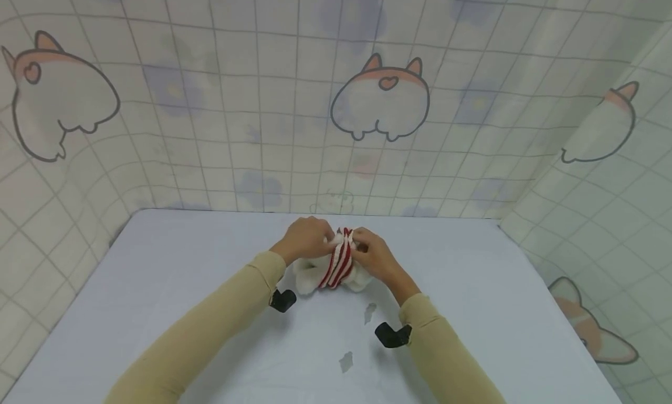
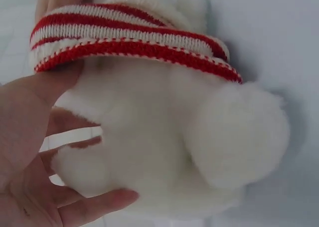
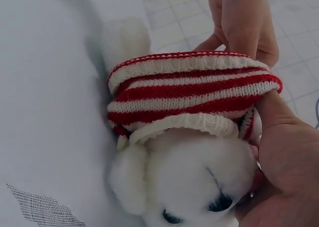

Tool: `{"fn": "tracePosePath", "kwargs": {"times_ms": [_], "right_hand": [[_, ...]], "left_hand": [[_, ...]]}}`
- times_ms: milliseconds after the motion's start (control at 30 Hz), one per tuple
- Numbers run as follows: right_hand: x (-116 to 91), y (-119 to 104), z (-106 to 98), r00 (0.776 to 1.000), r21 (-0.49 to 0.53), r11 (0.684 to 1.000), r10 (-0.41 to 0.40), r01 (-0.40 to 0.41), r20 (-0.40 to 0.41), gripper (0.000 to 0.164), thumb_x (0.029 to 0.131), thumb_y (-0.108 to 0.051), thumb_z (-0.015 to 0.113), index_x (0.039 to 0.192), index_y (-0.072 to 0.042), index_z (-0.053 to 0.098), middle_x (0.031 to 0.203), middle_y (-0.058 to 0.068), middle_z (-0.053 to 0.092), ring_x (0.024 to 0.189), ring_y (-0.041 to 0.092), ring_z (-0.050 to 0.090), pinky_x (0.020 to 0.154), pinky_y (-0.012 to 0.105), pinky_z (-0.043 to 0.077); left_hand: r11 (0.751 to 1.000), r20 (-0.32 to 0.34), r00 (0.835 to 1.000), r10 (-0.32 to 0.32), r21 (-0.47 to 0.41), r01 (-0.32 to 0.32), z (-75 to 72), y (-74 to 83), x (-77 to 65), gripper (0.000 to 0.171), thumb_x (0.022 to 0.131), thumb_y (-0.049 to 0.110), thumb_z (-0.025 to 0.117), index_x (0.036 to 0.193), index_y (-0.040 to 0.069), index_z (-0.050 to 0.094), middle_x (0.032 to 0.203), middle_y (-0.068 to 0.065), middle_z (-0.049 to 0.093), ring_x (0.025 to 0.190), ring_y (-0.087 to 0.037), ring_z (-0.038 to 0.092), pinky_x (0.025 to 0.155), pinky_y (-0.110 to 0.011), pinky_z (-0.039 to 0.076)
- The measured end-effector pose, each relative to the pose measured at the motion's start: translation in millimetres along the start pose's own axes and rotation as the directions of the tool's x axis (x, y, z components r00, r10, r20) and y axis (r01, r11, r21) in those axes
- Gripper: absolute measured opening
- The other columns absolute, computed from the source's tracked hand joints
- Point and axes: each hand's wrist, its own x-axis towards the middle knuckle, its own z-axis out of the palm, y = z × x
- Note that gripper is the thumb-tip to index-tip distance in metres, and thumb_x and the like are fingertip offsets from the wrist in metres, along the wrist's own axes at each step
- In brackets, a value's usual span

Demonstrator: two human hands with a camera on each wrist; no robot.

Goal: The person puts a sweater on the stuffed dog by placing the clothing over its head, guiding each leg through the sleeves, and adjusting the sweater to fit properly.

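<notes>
A white plush toy dog or bear [image 1: 306, 278] lies on its side on the white table, wearing a red-and-white striped knit sweater [image 1: 336, 265]. At the body end my left hand [image 1: 308, 239] holds the sweater's lower hem, its thumb tucked beneath the edge. The left wrist view shows the other fingers spread round a furry leg [image 2: 82, 169] and a round fluffy paw [image 2: 239, 134] farther right. My right hand [image 1: 375, 255] grips the sweater near the collar, thumb against the knit. Its other fingers are partly hidden behind the toy's head [image 3: 199, 162], where dark eyes show.
The white table [image 1: 184, 264] ends at a back edge just beyond the toy. A tiled-pattern curtain [image 1: 294, 112] with cartoon animals hangs behind and at both sides. Grey patches [image 1: 346, 362] mark the tabletop, and dark wrist mounts [image 1: 392, 335] hang below the sleeves.
</notes>
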Motion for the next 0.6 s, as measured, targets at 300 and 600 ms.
{"fn": "tracePosePath", "kwargs": {"times_ms": [300, 600], "right_hand": [[10, -4, 0, 0.997, -0.146, 0.988, 0.063, -0.055, 0.049, 0.019, 0.082, -0.011, 0.070, 0.100, -0.009, 0.065, 0.090, 0.005, 0.059, 0.077, 0.014, 0.047, 0.067, 0.026, 0.039], [17, -14, 16, 0.977, -0.400, 0.899, 0.209, -0.179, 0.033, 0.018, 0.083, -0.031, 0.061, 0.096, -0.019, 0.057, 0.087, 0.000, 0.062, 0.070, 0.018, 0.054, 0.055, 0.030, 0.040]], "left_hand": [[0.997, 0.021, 1.000, 0.006, -0.076, -0.004, 6.6, -11.1, -6.1, 0.037, 0.096, 0.041, 0.054, 0.118, 0.016, 0.071, 0.127, -0.002, 0.066, 0.120, -0.027, 0.060, 0.097, -0.045, 0.049], [0.923, 0.059, 0.997, -0.047, -0.379, 0.066, 11.0, -26.6, -18.1, 0.029, 0.097, 0.037, 0.048, 0.111, 0.018, 0.063, 0.137, -0.002, 0.057, 0.131, -0.031, 0.048, 0.108, -0.051, 0.037]]}}
